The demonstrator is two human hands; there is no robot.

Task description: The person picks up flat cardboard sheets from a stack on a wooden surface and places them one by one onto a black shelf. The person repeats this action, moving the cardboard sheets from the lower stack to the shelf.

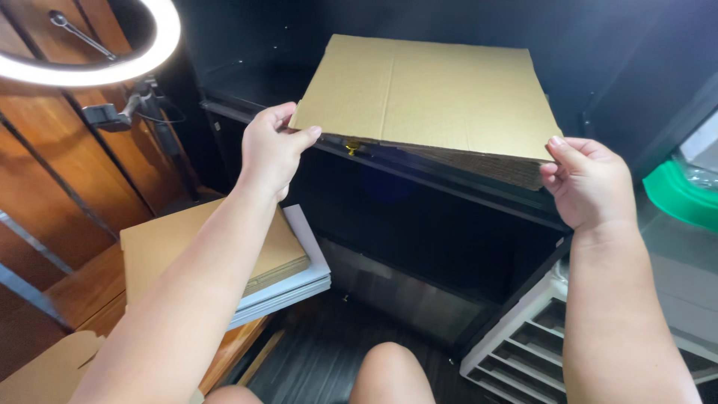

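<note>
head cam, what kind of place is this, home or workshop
Probably a small home packing or craft corner. Both hands, left and right, hold a flat cardboard sheet over a black shelf. More flat cardboard is stacked on a wooden surface, and a lit ring light hangs nearby.

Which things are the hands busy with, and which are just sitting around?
Busy with:
- flat cardboard sheet, held at both edges by the left hand and right hand
- black shelf under it

Just sitting around:
- ring light
- cardboard stack
- green lid
- white slotted tray
</note>
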